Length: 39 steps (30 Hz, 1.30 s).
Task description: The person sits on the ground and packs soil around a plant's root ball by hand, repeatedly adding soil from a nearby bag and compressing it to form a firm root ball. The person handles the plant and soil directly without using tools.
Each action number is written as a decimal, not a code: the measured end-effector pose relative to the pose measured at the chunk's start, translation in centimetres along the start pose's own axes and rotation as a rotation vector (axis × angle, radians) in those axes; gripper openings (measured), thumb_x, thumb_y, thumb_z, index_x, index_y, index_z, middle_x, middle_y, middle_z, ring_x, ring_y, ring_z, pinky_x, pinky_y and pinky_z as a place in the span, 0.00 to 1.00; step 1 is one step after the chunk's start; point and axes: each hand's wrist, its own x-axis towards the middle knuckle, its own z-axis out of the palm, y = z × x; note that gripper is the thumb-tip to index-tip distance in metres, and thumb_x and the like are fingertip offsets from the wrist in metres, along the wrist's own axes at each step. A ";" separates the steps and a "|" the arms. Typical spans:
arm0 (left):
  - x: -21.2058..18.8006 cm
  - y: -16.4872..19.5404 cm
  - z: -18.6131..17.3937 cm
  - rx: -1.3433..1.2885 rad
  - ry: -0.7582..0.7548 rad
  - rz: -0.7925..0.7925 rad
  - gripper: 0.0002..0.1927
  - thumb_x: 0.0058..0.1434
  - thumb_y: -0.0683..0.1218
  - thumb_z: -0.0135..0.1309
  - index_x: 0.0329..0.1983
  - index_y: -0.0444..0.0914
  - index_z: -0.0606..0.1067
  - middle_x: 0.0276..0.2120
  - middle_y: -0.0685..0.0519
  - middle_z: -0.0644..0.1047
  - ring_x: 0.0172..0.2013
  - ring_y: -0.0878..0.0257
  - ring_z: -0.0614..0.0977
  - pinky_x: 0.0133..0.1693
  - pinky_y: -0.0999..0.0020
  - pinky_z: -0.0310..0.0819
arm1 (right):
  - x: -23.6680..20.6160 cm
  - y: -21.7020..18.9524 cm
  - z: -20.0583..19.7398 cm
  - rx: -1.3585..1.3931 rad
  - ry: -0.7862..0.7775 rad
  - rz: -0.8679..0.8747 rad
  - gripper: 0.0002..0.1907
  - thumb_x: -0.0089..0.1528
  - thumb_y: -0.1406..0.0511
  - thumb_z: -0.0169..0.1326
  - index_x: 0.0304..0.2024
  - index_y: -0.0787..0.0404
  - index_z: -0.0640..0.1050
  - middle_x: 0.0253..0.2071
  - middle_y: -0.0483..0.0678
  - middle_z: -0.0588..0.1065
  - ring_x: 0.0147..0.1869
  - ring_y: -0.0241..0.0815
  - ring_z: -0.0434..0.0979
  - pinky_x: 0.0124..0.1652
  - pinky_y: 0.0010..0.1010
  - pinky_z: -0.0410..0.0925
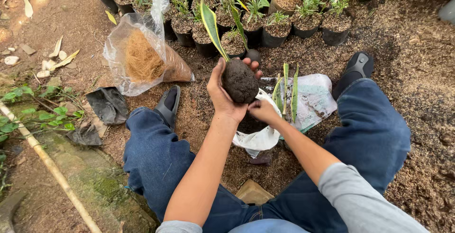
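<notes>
My left hand point(222, 93) cups a dark round ball of soil point(240, 81), and a long green leaf with yellow edges point(212, 27) rises from its top. My right hand point(261, 110) sits just below the ball, fingers curled against its underside over a white bag of dark soil point(258, 136). On that white bag, right of the ball, lie several more striped leaf cuttings point(286, 91).
A row of black nursery pots with small plants point(265, 29) stands ahead. A clear bag of brown coconut fibre point(142, 57) lies to the left. My legs in jeans spread on both sides. A bamboo pole point(52, 166) and mossy kerb run at left.
</notes>
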 end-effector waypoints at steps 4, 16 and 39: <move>0.5 -0.3 -1.0 0.045 0.041 0.018 0.20 0.65 0.48 0.55 0.53 0.29 0.71 0.49 0.40 0.80 0.53 0.49 0.82 0.60 0.52 0.77 | -1.3 -4.2 -2.4 1.010 -0.068 0.101 0.08 0.65 0.60 0.51 0.32 0.53 0.77 0.32 0.46 0.77 0.34 0.39 0.77 0.34 0.34 0.71; 0.5 -2.6 -1.6 0.286 0.077 0.047 0.30 0.60 0.45 0.54 0.66 0.29 0.68 0.58 0.44 0.76 0.60 0.56 0.76 0.64 0.61 0.68 | -7.3 -12.5 -2.8 1.355 0.118 -0.428 0.23 0.70 0.54 0.45 0.46 0.68 0.79 0.57 0.57 0.78 0.63 0.52 0.76 0.69 0.44 0.65; -0.6 -5.1 -2.1 0.753 0.032 0.345 0.13 0.69 0.48 0.60 0.43 0.31 0.77 0.34 0.54 0.78 0.36 0.71 0.74 0.39 0.75 0.67 | -6.3 -11.8 -3.1 0.572 0.230 -0.675 0.42 0.74 0.42 0.29 0.72 0.70 0.66 0.80 0.58 0.57 0.86 0.54 0.50 0.80 0.44 0.42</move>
